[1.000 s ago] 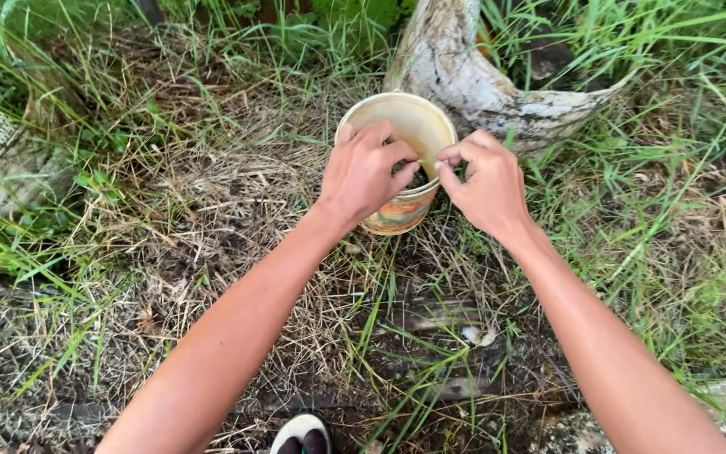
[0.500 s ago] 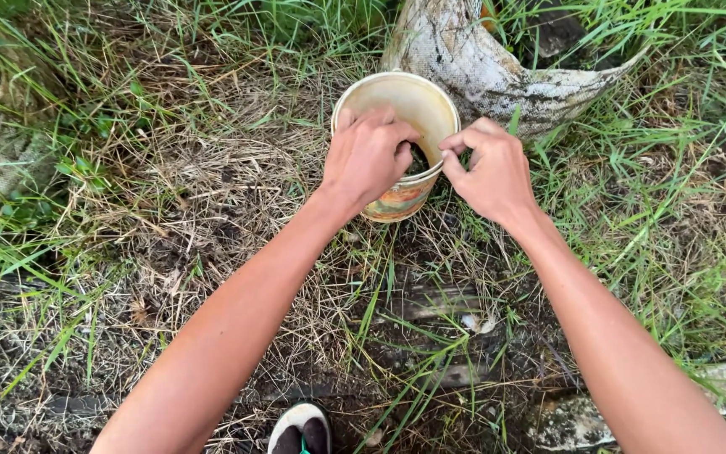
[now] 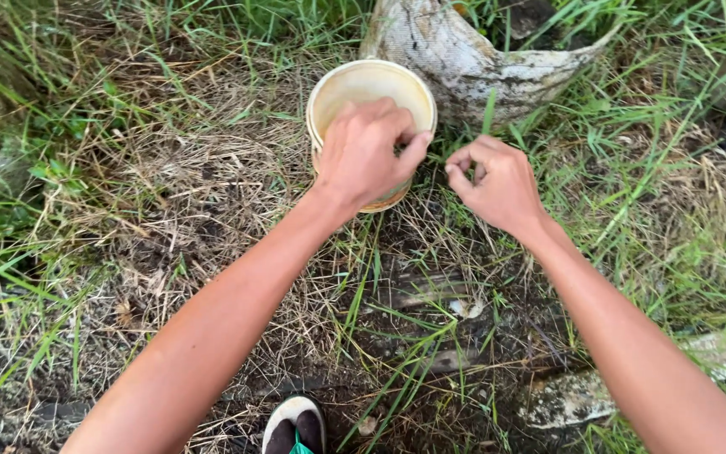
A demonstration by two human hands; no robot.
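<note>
A cream plastic bucket (image 3: 355, 84) with an orange-stained side stands upright on dry grass. My left hand (image 3: 367, 155) covers its near rim, fingers curled over the edge and thumb on the right side, gripping it. My right hand (image 3: 497, 181) hovers just right of the bucket, off the rim, fingers loosely curled with thumb and forefinger pinched; I cannot tell if anything is between them. The bucket's inside is mostly hidden by my left hand.
A curved, pale, mottled palm husk (image 3: 481, 63) lies right behind the bucket. Green grass (image 3: 665, 168) grows to the right and along the top. Dry straw and dark soil (image 3: 212, 193) cover the ground. My sandalled foot (image 3: 296, 424) shows at the bottom edge.
My right hand has come off the bucket's rim and drawn back to the right. My left hand stays on the rim. The bucket sits slightly further left and higher in view.
</note>
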